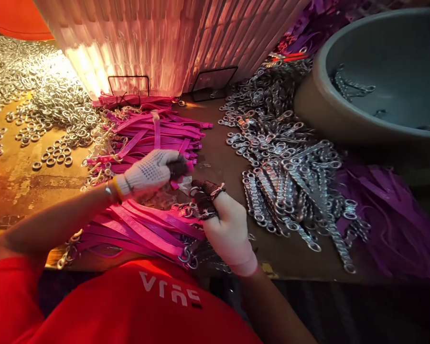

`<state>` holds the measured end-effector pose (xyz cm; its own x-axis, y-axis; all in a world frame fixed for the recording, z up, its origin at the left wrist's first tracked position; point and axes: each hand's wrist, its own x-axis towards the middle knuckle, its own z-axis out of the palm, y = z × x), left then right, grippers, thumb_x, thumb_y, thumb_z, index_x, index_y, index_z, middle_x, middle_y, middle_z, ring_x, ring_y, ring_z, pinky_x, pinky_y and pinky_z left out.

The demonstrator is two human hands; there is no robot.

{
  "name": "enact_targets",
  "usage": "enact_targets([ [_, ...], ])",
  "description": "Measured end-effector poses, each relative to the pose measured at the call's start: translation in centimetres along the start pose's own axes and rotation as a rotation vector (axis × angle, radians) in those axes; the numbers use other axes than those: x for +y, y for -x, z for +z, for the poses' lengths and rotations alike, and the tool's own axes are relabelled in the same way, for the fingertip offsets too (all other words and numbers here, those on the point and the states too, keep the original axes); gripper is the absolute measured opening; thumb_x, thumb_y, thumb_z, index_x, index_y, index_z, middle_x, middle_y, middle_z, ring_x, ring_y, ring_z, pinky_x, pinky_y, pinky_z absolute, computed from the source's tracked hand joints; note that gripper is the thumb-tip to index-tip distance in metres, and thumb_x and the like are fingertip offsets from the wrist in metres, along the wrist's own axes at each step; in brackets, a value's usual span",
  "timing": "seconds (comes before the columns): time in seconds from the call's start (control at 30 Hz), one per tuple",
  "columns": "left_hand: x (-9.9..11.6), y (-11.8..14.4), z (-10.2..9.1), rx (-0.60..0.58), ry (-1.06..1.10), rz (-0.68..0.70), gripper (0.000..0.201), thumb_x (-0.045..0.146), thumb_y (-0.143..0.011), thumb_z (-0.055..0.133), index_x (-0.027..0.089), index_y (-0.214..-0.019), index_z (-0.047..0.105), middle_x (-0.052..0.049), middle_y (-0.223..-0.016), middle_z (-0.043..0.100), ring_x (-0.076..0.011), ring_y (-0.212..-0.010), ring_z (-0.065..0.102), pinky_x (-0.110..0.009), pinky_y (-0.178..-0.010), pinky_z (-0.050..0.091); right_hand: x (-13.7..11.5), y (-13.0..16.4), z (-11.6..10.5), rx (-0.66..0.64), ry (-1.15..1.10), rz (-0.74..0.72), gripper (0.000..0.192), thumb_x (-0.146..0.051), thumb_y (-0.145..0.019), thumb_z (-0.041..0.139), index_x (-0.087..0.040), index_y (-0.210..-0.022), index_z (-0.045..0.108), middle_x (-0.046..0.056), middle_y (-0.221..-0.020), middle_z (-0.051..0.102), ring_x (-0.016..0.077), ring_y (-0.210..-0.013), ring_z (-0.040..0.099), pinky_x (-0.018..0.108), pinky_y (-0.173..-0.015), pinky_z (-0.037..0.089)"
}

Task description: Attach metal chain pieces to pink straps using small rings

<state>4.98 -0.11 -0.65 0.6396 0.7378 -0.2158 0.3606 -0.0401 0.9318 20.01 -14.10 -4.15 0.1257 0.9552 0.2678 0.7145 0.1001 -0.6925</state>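
Pink straps (148, 223), some beyond gloved hands (148, 171), others nearer

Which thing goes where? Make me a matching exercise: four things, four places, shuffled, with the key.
1. Loose rings
2. Pink straps
3. Ring-ended metal strips
4. Tub

A. Heaped to the right of the right hand
B. Upper right corner
C. Heaped at the picture's left
D. In bunches beyond and nearer than the left hand

Pairs: 1-C, 2-D, 3-A, 4-B

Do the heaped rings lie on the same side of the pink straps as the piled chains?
No: the heaped rings lie left of the pink straps, the piled chains right of them.
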Motion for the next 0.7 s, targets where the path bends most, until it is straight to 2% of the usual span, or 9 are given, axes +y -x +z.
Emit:
enact_targets([
  [0.1,0.3,3.9,1.1,-0.126,0.138,-0.047,0.030,0.035,-0.093,0.054,0.015,-0.071,0.055,0.003,-0.054,0.049,-0.0065,-0.043,0.041,-0.020,-0.043,0.031,-0.8,0.1,0.1,-0.016,0.264,-0.081,0.037,-0.010,-0.080,0.045,-0.019,-0.108,0.068,0.008,-0.086,0.071,0.0242,-0.078,0.063,0.032,-0.067,0.045],
  [0.17,0.1,5.3,1.5,-0.120,0.174,-0.058,0.033,0.039,-0.094,0.053,0.016,-0.070,0.052,0.004,-0.052,0.047,-0.0067,-0.042,0.040,-0.019,-0.042,0.029,-1.7,0.3,0.0,-0.012,0.458,-0.138,0.030,-0.011,-0.075,0.048,-0.018,-0.095,0.069,0.009,-0.080,0.068,0.0219,-0.065,0.057,0.032,-0.057,0.037],
  [0.23,-0.1,6.1,1.7,-0.110,0.112,-0.030,0.031,0.037,-0.093,0.053,0.016,-0.070,0.052,0.004,-0.052,0.045,-0.0069,-0.044,0.039,-0.019,-0.043,0.028,-2.4,0.7,-0.1,-0.006,0.589,-0.216,0.022,-0.011,-0.071,0.050,-0.018,-0.081,0.068,0.010,-0.079,0.066,0.0187,-0.056,0.051,0.032,-0.053,0.029],
  [0.33,-0.5,6.8,2.0,-0.134,-0.091,0.123,0.027,0.027,-0.091,0.053,0.016,-0.067,0.053,0.003,-0.057,0.049,-0.0087,-0.052,0.043,-0.020,-0.052,0.032,-2.9,1.5,-0.3,-0.036,0.679,-0.309,0.015,-0.009,-0.066,0.052,-0.018,-0.069,0.063,0.009,-0.077,0.064,0.0165,-0.055,0.048,0.033,-0.052,0.024],
  [0.4,-1.0,7.1,2.4,-0.124,-0.271,0.218,0.021,0.022,-0.089,0.053,0.016,-0.069,0.056,0.000,-0.063,0.055,-0.0110,-0.058,0.047,-0.022,-0.057,0.033,-2.8,2.0,-0.3,-0.065,0.693,-0.328,0.017,-0.008,-0.067,0.052,-0.018,-0.073,0.064,0.009,-0.075,0.063,0.0167,-0.055,0.047,0.033,-0.052,0.023],
  [0.5,-2.3,7.4,3.1,-0.099,-0.515,0.211,0.006,0.017,-0.082,0.056,0.016,-0.081,0.063,-0.003,-0.070,0.060,-0.0151,-0.060,0.050,-0.026,-0.060,0.035,-2.4,2.5,0.1,-0.083,0.679,-0.299,0.027,-0.007,-0.067,0.051,-0.017,-0.085,0.068,0.009,-0.076,0.064,0.0174,-0.053,0.047,0.033,-0.051,0.025],
  [0.53,-2.9,7.5,3.2,-0.113,-0.540,0.203,0.009,0.015,-0.079,0.057,0.016,-0.084,0.064,-0.004,-0.072,0.062,-0.0162,-0.062,0.052,-0.027,-0.061,0.036,-2.3,2.7,0.2,-0.091,0.673,-0.281,0.028,-0.007,-0.067,0.051,-0.016,-0.086,0.069,0.009,-0.077,0.065,0.0179,-0.054,0.049,0.033,-0.052,0.027],
  [0.6,-3.9,7.6,3.2,-0.157,-0.457,0.206,0.013,0.013,-0.080,0.055,0.016,-0.086,0.066,-0.005,-0.077,0.065,-0.0177,-0.068,0.056,-0.027,-0.066,0.040,-2.2,2.8,0.3,-0.124,0.646,-0.242,0.031,-0.005,-0.068,0.049,-0.015,-0.090,0.068,0.010,-0.081,0.067,0.0196,-0.060,0.055,0.032,-0.055,0.034],
  [0.7,-5.0,7.9,3.1,-0.185,-0.149,0.195,0.019,0.019,-0.089,0.049,0.015,-0.088,0.067,-0.004,-0.085,0.067,-0.0170,-0.078,0.059,-0.025,-0.072,0.044,-2.3,2.8,0.0,-0.230,0.570,-0.198,0.044,-0.004,-0.071,0.047,-0.014,-0.109,0.065,0.010,-0.090,0.070,0.0213,-0.073,0.062,0.029,-0.063,0.040],
])
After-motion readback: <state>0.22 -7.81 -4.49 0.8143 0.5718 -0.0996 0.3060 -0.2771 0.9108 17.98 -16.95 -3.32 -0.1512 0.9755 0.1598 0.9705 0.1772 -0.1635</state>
